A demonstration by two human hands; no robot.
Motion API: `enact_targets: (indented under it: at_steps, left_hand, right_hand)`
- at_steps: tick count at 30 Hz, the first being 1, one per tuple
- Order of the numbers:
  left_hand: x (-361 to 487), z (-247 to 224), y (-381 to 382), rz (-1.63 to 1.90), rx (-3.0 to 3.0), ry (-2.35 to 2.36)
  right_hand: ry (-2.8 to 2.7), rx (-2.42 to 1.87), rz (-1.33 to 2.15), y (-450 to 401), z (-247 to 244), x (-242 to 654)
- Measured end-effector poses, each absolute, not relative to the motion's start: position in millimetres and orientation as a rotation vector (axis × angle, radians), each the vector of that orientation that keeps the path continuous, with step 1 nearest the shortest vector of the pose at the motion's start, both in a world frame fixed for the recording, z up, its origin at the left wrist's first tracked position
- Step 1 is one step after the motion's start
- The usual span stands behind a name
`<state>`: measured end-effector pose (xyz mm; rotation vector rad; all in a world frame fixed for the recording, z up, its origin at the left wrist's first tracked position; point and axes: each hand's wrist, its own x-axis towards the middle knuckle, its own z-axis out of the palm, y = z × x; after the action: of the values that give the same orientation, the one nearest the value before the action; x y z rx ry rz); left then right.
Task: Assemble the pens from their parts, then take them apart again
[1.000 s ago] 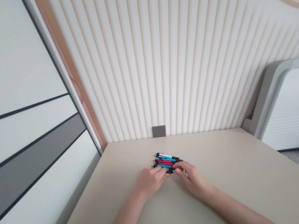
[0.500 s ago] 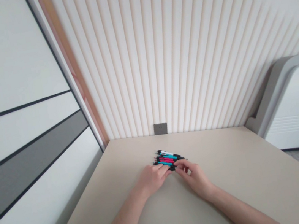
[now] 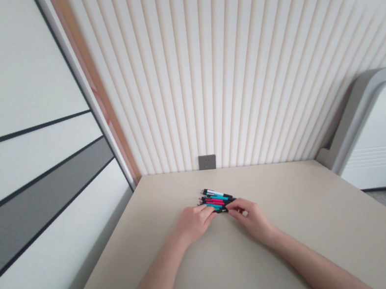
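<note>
Several click pens lie side by side on the table, slanting slightly down to the right: a white pen (image 3: 218,193) at the far side, then blue ones and red pens (image 3: 213,201) in the middle. At the near edge of the group is a dark pen (image 3: 221,210). My left hand (image 3: 195,224) has its fingers closed at the left part of this near pen and covers some of the pens' left ends. The thumb and fingers of my right hand (image 3: 249,215) pinch the near pen's right end.
The beige table (image 3: 275,269) reaches back to a ribbed white wall (image 3: 186,66) with a dark socket (image 3: 207,162) just above the tabletop. A white and grey panelled cabinet (image 3: 29,168) rises on the left. To the right stands a grey and white headboard (image 3: 385,130).
The view has shifted slightly. My fingers have drawn back a little toward the near edge of the pens, so more of the near pen shows between my hands.
</note>
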<state>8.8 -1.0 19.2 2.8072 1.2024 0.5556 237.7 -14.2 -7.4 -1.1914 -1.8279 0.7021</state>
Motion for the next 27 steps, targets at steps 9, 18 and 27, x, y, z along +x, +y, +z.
enact_targets:
  at_steps: [9, 18, 27]
  left_hand:
    - [6.8, 19.1, -0.4, 0.606, 2.793, 1.265]
    - [6.3, 14.7, 2.3, 0.633, 2.704, 1.364]
    - [3.5, 13.4, 5.3, 0.571, 2.671, 1.465]
  right_hand:
    - [-2.230, -1.164, 0.538, -21.3, -2.9, 241.1]
    - [-2.361, -1.142, 0.354, -24.1, 0.0, 240.0]
    - [-2.193, -1.361, 0.282, 7.0, -4.1, 240.0]
